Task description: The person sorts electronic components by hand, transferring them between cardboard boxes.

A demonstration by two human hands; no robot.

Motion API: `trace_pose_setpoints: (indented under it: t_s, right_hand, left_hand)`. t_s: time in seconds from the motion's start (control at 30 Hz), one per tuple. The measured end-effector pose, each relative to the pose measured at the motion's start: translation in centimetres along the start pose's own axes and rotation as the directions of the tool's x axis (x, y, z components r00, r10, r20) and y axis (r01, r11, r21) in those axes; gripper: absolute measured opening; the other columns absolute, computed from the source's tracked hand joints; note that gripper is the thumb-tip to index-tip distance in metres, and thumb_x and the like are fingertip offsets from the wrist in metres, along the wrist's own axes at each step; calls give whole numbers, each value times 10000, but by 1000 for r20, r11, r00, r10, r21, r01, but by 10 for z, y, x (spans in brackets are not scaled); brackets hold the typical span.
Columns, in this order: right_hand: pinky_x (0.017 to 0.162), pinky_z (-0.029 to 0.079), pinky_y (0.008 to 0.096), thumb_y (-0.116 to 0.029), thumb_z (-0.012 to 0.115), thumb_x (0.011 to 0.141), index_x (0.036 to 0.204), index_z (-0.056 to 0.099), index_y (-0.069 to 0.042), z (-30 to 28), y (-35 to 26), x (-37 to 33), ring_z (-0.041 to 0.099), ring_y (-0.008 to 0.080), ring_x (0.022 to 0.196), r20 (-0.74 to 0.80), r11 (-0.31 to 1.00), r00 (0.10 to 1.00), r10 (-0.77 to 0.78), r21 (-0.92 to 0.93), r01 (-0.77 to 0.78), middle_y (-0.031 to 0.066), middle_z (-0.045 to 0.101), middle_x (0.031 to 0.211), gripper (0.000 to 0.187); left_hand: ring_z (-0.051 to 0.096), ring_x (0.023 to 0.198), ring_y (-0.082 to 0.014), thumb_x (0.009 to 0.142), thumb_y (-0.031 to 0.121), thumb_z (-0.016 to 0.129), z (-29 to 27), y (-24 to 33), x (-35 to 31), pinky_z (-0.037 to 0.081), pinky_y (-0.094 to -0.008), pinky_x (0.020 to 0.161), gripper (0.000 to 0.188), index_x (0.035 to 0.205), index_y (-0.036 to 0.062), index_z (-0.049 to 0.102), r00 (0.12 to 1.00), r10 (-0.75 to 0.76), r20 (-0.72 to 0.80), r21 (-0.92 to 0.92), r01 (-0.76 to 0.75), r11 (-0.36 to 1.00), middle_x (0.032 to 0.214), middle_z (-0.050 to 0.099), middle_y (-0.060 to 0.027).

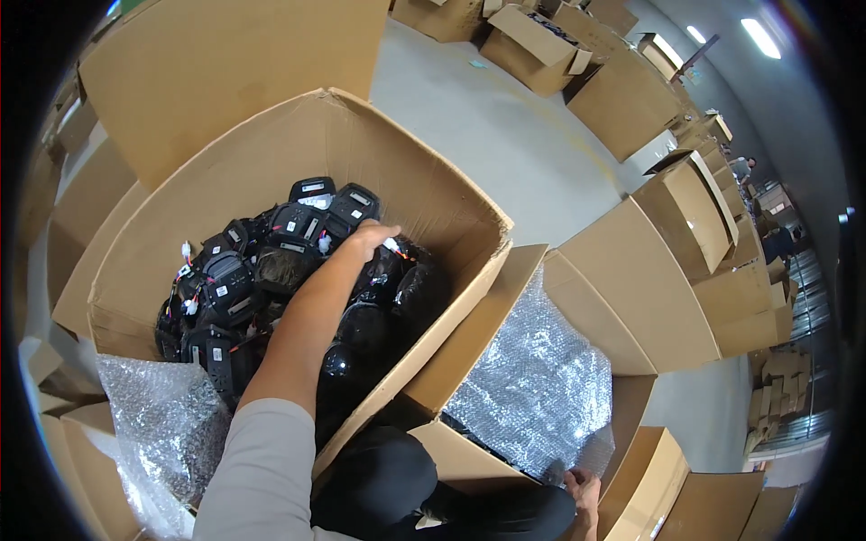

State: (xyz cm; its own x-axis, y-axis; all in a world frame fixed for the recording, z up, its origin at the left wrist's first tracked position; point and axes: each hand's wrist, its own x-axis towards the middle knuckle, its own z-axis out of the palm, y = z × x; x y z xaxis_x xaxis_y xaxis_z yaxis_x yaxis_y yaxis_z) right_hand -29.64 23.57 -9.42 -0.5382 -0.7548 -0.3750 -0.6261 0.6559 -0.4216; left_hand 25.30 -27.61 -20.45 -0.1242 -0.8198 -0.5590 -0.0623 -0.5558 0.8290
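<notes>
My left hand (pixel 372 237) reaches into a large open cardboard box (pixel 433 180) on the left. Its fingers, partly hidden, close on a black plastic device (pixel 354 204) with a pale label. Around it lie several similar black devices (pixel 230 287) with coloured wires and white plugs, in a heap. Dark, shiny wrapped bundles (pixel 365 326) fill the box's near right side. Low on the right, my right hand (pixel 585 491) pinches the near edge of a clear bubble wrap sheet (pixel 541 379). That sheet lies over the contents of a second open carton (pixel 474 458), hiding most of them.
Another bubble wrap piece (pixel 167 415) drapes over the big box's near left corner. My knees (pixel 388 478) press close to both cartons. A tall cardboard panel (pixel 234 72) stands behind. Stacked cartons (pixel 631 99) line the grey floor (pixel 469 108) at far right, with people in the distance.
</notes>
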Motion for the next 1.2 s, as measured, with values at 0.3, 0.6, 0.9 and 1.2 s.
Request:
trace_pose_setpoints:
  t_s: [0.3,0.6,0.9,1.2]
  right_hand:
    - [731,555,345,-178,716,858,1011,717,44,-5,-14,-6,711,207,781,18,999,999,45,-20,-45,154,741,853,270]
    - [768,551,344,-182,729,855,1023,713,53,1,-12,0,716,230,821,23,997,997,68,29,-69,170,737,871,290]
    - [716,541,369,-214,712,866,995,712,50,-20,-25,-18,700,221,771,-9,998,998,58,13,-58,166,736,851,293]
    - [804,534,455,-359,660,901,996,713,-38,1,-9,-12,686,372,888,-69,988,993,-98,-123,90,196,717,925,339]
  left_hand:
    - [662,870,-283,872,91,663,1,-22,12,509,-425,721,128,956,-6,663,984,65,-166,-9,-67,998,945,680,-145]
    - [615,865,-170,946,79,535,0,-42,-24,475,-304,775,219,1056,-31,689,863,347,-368,-146,-422,895,924,681,-78]
    - [644,829,-243,935,447,631,76,9,-43,501,-362,785,463,1060,4,675,816,573,-76,403,-500,766,886,697,-124]
    - [530,553,-106,934,146,635,39,-16,-18,416,-300,517,153,857,14,639,737,641,-213,280,-583,763,638,577,-15]
